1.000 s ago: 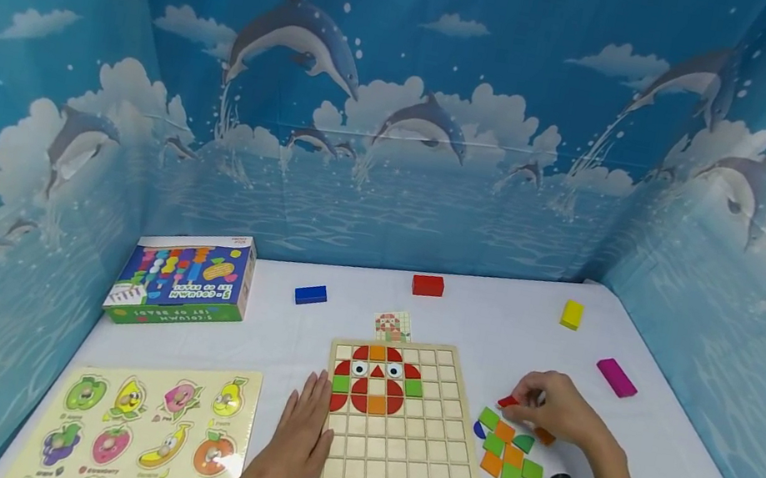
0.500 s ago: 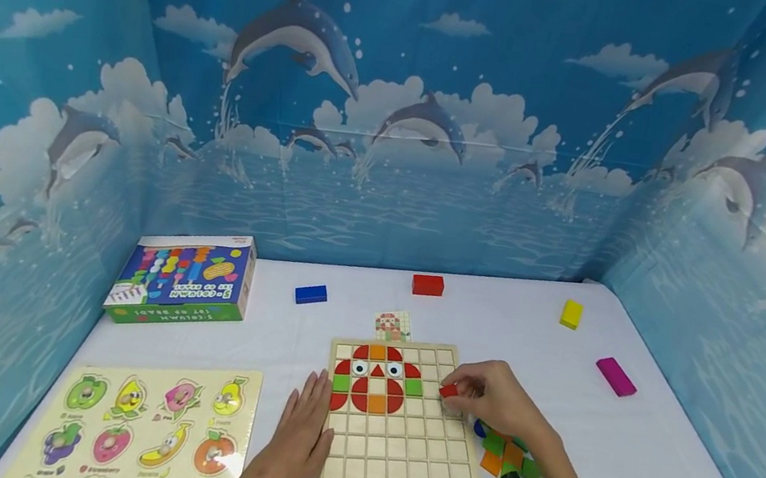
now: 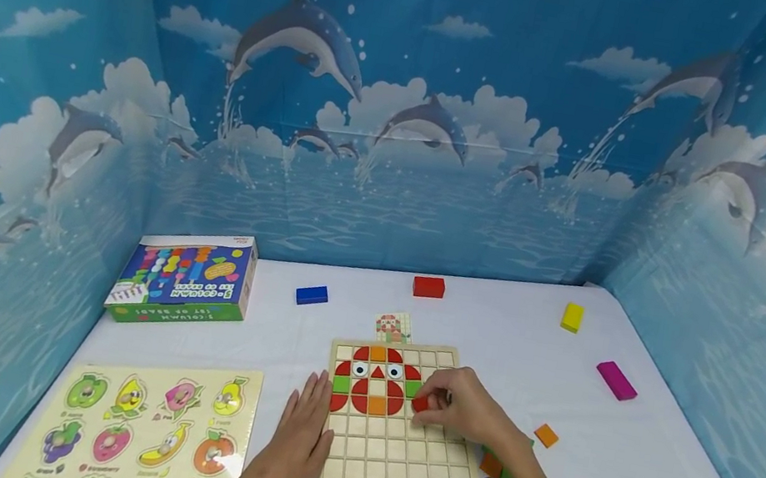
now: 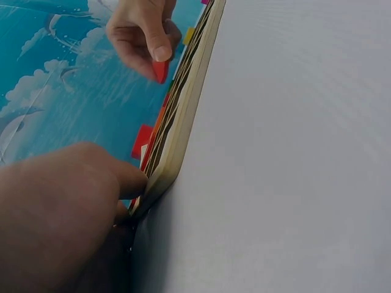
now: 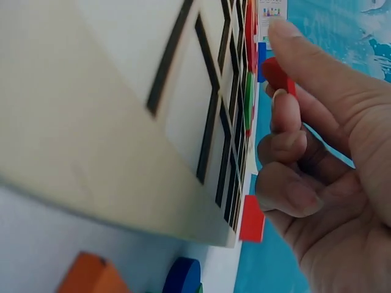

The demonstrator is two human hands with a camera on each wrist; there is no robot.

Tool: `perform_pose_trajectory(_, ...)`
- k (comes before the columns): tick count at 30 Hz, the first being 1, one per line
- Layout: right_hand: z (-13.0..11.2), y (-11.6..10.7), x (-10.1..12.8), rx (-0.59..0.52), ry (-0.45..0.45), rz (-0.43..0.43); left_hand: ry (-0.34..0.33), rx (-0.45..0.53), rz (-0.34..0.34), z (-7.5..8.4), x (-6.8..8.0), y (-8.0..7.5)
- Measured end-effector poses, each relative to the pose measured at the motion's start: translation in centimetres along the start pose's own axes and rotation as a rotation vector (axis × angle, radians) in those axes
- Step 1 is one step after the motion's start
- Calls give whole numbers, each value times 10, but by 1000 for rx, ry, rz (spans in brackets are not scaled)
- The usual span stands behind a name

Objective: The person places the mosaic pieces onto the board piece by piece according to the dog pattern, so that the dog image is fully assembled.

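A wooden grid board [image 3: 412, 472] lies on the white table, its upper left filled with red, orange and green tiles and two eye tiles. My right hand [image 3: 456, 410] pinches a small red tile [image 3: 420, 403] [image 5: 276, 73] [image 4: 160, 69] just above the board, right of the coloured pattern. My left hand [image 3: 298, 436] lies flat on the table with straight fingers against the board's left edge [image 4: 177, 146]. Loose tiles sit right of the board, among them an orange tile [image 3: 545, 435]; most are hidden by my right forearm.
A fruit puzzle board [image 3: 146, 428] lies front left and a colourful box [image 3: 184, 279] behind it. A pattern card [image 3: 392, 326] sits behind the grid. Blue [image 3: 310, 294], red [image 3: 428, 286], yellow [image 3: 571, 316] and magenta [image 3: 615, 379] blocks are scattered at the back and right. Dolphin-print walls enclose the table.
My right hand carried the red tile from the loose pile leftward over the board to beside the pattern. The left hand stayed in place.
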State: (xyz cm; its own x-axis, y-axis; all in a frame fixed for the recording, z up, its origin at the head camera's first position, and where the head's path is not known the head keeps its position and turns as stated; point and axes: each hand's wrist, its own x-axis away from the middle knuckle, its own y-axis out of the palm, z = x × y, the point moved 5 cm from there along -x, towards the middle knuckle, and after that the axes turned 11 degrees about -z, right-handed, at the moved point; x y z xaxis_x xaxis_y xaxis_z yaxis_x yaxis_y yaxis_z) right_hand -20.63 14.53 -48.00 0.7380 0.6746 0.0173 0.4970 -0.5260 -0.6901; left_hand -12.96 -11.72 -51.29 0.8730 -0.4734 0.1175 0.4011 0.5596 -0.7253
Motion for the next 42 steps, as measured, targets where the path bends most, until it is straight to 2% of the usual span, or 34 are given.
perform_pose_trajectory(8, 0, 1, -2, -22, 43, -43, -12, 5, -5, -3, 0, 2)
perform_pose_trajectory(15, 2, -2, 0, -13, 43, -37, 37, 23, 23, -4, 1, 3)
perform_pose_trajectory(23, 2, -5, 2, -6, 38, -19, -12, -3, -17, -3, 0, 2)
perform_pose_trajectory(28, 2, -7, 3, -31, 48, -34, 28, 23, 13, -3, 1, 3)
perform_pose_trajectory(33, 0, -5, 0, -35, 21, -45, 65, 30, 47, -4, 2, 4)
perform_pose_trajectory(42, -1, -4, -3, -19, 15, -38, -10, -6, 6, -1, 1, 2)
